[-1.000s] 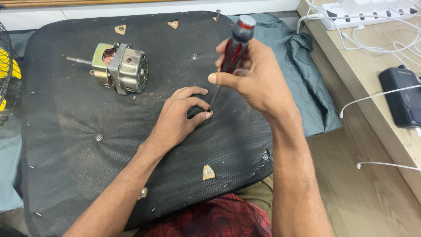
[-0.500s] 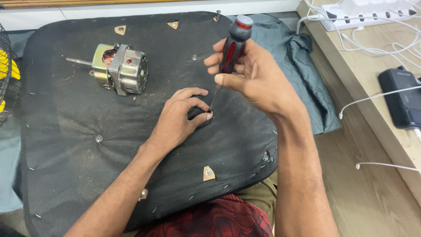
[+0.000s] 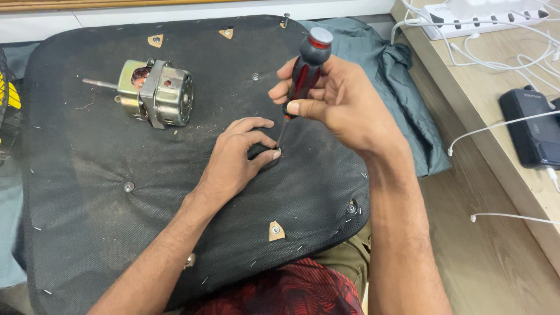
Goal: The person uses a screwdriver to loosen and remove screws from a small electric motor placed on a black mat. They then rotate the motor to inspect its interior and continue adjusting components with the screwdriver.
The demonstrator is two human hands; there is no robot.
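Note:
My right hand (image 3: 341,105) grips a red-and-black screwdriver (image 3: 306,67) nearly upright, its thin shaft pointing down to a small dark part (image 3: 261,153). My left hand (image 3: 236,160) pinches that small part against the black padded board (image 3: 87,227), thumb and forefinger around it. Most of the part is hidden by my fingers. A metal electric motor (image 3: 154,93) with a protruding shaft lies on the board to the upper left, apart from both hands.
A grey-green cloth (image 3: 396,81) lies bunched at the board's right edge. On the wooden surface to the right are a white power strip (image 3: 484,11), white cables (image 3: 501,122) and a dark box-shaped device (image 3: 534,131). A wire fan guard (image 3: 7,116) shows at far left.
My right hand has shifted slightly on the screwdriver handle, fingers re-gripping it. The left hand and the motor have stayed put.

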